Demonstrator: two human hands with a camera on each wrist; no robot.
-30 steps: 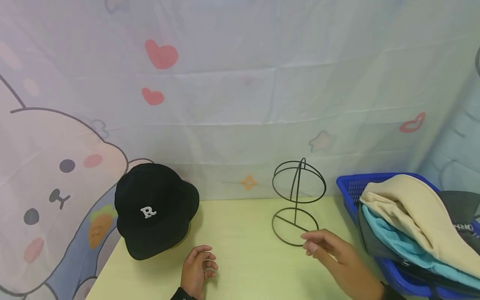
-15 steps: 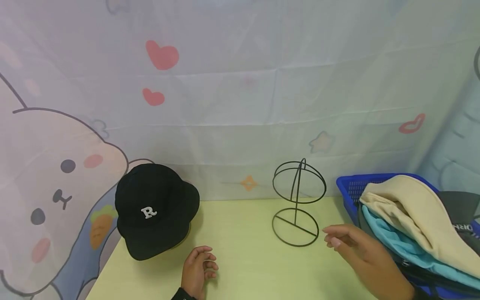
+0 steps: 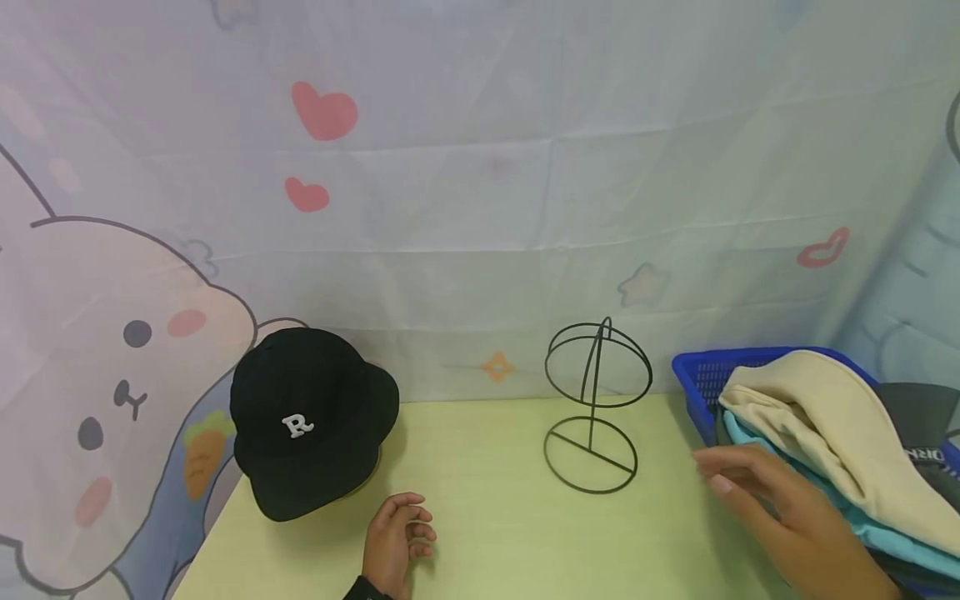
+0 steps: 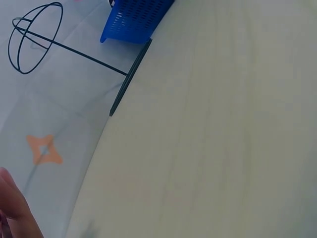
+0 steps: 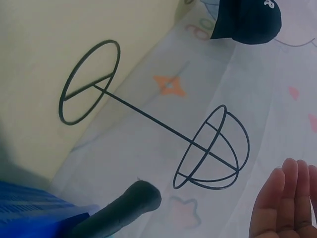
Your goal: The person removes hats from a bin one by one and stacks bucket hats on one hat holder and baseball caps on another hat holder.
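My right hand (image 3: 757, 487) reaches toward the heap of hats in the blue basket (image 3: 701, 377), fingers nearly straight, holding nothing; its fingers (image 5: 285, 198) show in the right wrist view. A cream hat (image 3: 832, 425) lies on top, over a light blue one (image 3: 825, 500) and a dark one (image 3: 918, 417). An empty black wire hat stand (image 3: 596, 408) (image 5: 148, 124) (image 4: 59, 44) stands left of the basket. My left hand (image 3: 397, 537) rests on the table, fingers loosely curled, empty. A black bucket hat (image 3: 311, 417) (image 5: 247, 20) with a white R sits on another stand at the left.
The pale yellow-green table (image 3: 487, 517) runs to a backdrop cloth (image 3: 480, 208) printed with hearts and a cartoon rabbit. The blue basket (image 4: 133, 20) sits at the table's right edge.
My right hand has moved right, from in front of the wire stand's base to the hats in the basket. The left hand has stayed put.
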